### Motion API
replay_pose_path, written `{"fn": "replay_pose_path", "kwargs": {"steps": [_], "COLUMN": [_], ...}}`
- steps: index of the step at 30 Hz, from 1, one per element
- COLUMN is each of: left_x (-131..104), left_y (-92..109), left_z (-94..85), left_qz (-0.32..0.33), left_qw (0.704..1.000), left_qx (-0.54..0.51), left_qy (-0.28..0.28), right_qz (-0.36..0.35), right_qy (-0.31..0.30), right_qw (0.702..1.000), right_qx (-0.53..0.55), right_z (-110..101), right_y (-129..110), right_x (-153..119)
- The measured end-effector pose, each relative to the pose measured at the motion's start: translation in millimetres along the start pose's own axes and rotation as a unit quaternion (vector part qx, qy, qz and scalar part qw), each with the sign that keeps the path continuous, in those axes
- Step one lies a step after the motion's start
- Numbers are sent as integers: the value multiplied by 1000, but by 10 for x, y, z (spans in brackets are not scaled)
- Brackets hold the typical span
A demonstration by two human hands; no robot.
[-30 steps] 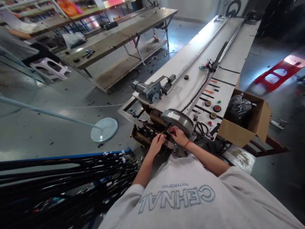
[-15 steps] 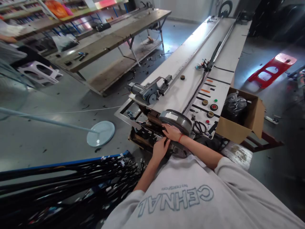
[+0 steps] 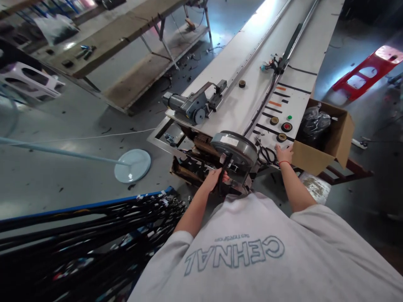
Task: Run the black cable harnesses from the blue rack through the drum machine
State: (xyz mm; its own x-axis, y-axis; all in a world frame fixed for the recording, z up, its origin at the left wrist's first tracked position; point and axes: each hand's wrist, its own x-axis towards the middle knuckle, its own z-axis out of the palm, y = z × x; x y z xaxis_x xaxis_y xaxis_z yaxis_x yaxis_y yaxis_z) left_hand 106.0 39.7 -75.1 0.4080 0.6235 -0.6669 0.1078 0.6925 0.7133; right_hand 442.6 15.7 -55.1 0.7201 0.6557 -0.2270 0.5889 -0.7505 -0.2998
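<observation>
My left hand (image 3: 215,178) is closed around a black cable bundle (image 3: 225,164) that rises in front of a round grey motor wheel (image 3: 234,151) at the near end of a long white bench (image 3: 245,96). Over at the bench's near right corner, my right hand (image 3: 283,154) rests with its fingers spread, holding nothing. It lies beside black scissors (image 3: 267,154) and below a red button (image 3: 286,126). A red band circles that wrist.
An open cardboard box (image 3: 327,144) with a black bagged bundle stands right of the bench. A grey motor unit (image 3: 189,107) sits on the bench's left edge. Black cable bundles (image 3: 82,235) lie at lower left. A fan base (image 3: 132,165), wooden benches (image 3: 126,46) and a red stool (image 3: 367,71) stand around.
My right hand left the motor wheel and moved right to the bench corner by the scissors. My left hand now grips the black cable bundle alone. The view tilted down.
</observation>
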Motion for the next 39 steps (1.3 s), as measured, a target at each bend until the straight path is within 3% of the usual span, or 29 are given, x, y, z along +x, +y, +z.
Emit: {"fn": "replay_pose_path", "kwargs": {"steps": [3, 7, 12, 15, 19, 25, 30, 35, 39], "left_x": [10, 9, -2, -9, -6, 13, 7, -18, -57], "left_y": [-47, -227, -379, -343, -299, -370, -434, -660, -866], "left_z": [-14, 11, -33, -97, -130, -48, -96, -220, -316], "left_qz": [20, 71, 76, 103, 153, 175, 189, 195, 140], "left_qw": [999, 995, 995, 988, 971, 971, 940, 927, 925], "left_qx": [-36, -69, 52, 113, 181, 164, 282, 318, 349], "left_qy": [-11, -25, -36, 6, 13, 19, 39, 49, 47], "right_qz": [35, 132, 182, 200, 204, 210, 206, 206, 203], "right_qy": [30, 80, 102, 113, 111, 112, 119, 125, 126], "right_qw": [999, 983, 966, 961, 960, 959, 961, 960, 959], "right_qx": [16, 100, 152, 154, 155, 153, 143, 144, 151], "right_z": [140, 228, 287, 289, 280, 287, 308, 303, 291], "right_y": [122, 276, 296, 268, 266, 301, 314, 307, 304], "right_x": [17, 150, 234, 223, 230, 290, 352, 363, 358]}}
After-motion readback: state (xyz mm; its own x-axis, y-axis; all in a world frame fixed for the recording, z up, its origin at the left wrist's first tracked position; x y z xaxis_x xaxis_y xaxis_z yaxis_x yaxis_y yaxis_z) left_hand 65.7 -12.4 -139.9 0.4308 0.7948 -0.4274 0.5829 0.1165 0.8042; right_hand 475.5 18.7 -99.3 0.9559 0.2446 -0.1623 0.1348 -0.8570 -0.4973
